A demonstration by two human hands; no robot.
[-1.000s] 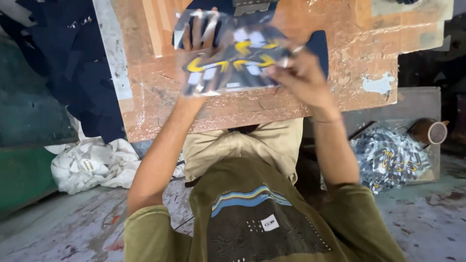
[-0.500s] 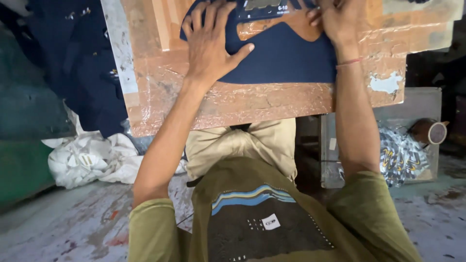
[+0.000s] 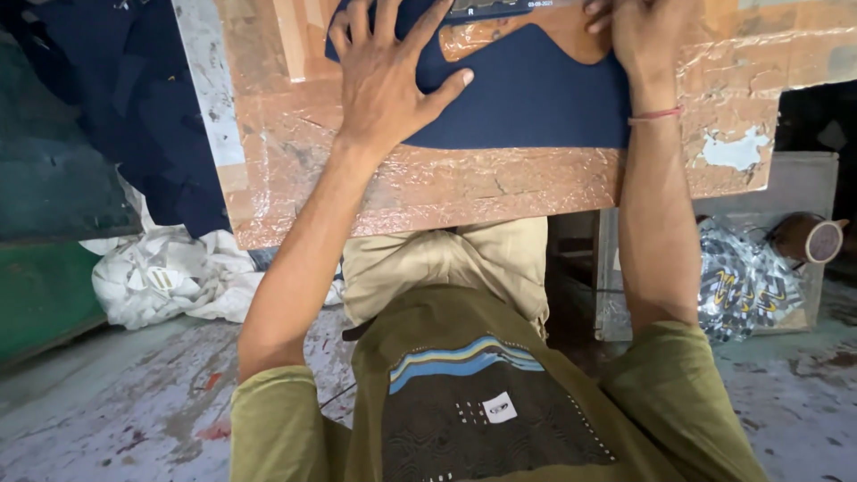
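Fabric (image 3: 527,103) flat under both hands

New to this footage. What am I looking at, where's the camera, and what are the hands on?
There is no machine here: a person works with two bare hands, and the one camera sits on their head looking down, so you see their arms, olive shirt and lap from above.

In front of them is a board wrapped in shiny brownish tape. On it lies a dark navy piece of fabric with a curved cut-out at its top edge.

The left hand lies flat, fingers spread, on the fabric's left part. The right hand presses down near the fabric's top right edge; its fingertips run out of view. Neither hand grips anything.

On the floor: a white crumpled bag at left, shiny patterned wrappers at right.
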